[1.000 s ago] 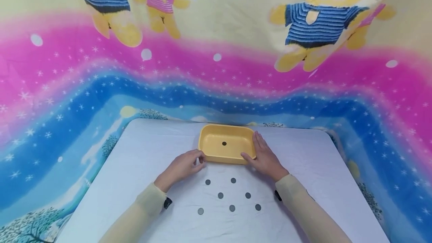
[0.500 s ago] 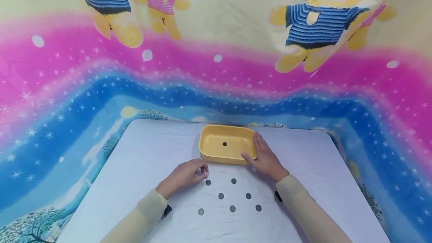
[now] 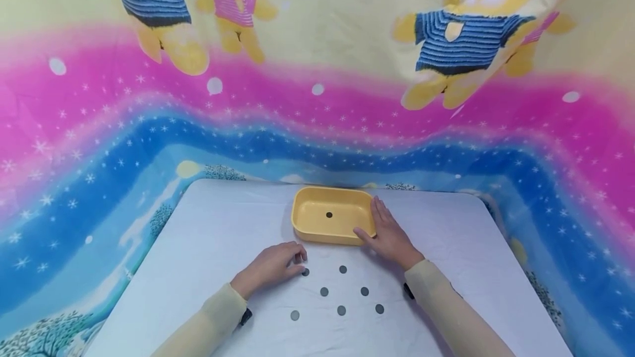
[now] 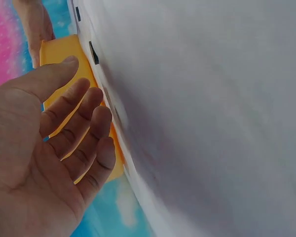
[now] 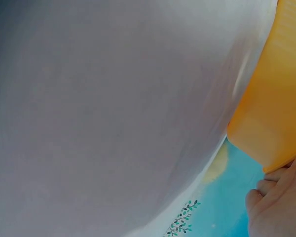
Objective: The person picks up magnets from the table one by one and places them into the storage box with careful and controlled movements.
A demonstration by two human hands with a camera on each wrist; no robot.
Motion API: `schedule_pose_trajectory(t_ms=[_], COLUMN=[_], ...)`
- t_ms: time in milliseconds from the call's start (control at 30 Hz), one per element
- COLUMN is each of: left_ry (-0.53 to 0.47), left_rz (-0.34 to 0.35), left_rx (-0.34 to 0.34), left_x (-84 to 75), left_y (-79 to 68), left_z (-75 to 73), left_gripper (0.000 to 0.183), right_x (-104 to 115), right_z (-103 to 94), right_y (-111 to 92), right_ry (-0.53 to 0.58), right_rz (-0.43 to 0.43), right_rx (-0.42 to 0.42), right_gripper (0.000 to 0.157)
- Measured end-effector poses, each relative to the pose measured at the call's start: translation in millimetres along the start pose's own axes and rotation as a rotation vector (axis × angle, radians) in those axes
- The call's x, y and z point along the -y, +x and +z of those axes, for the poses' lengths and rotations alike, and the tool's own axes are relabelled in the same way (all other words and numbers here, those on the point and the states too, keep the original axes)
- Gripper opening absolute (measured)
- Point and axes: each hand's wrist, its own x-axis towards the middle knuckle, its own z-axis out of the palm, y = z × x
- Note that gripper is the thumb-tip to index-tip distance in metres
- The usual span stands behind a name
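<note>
A yellow rectangular box [image 3: 333,237] stands at the table's far edge, with one small dark disc [image 3: 329,215] on its floor. My right hand [image 3: 394,239] holds the box's right end, thumb over the front rim and fingers along the outer side. In front of the box, my left hand [image 3: 270,266] is low over the table, its thumb tip at a coin-like grey disc [image 3: 306,272] and partly covering it. The left wrist view shows the left hand [image 4: 54,143] with loosely bent, spread fingers and nothing held.
Several more flat grey discs lie spread on the white table [image 3: 223,219], among them a disc [image 3: 343,269] near the box and a paler disc [image 3: 295,315] nearest me. Behind the table hangs a patterned cloth [image 3: 317,103] with bears.
My left hand has moved from the box's front left corner toward me, down to the nearest left disc. The right hand has stayed on the box. The discs have not visibly moved.
</note>
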Motion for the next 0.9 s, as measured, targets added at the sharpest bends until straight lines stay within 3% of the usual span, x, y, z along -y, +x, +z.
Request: schedule_pose_trajectory(t_ms=[400,900], left_ry=[0.054,0.079], left_rz=[0.022,0.056], left_rx=[0.028,0.03], left_x=[-3.0,-2.5], left_y=[1.2,1.3], left_z=[3.6,7.2], left_gripper=[0.026,0.018], right_x=[0.4,-1.4], right_z=[-0.6,0.5], right_y=[0.2,0.3], right_ry=[-0.005,-0.003], right_rz=[0.006,0.002], right_rx=[-0.001,-0.009], right_gripper=[0.111,0.111])
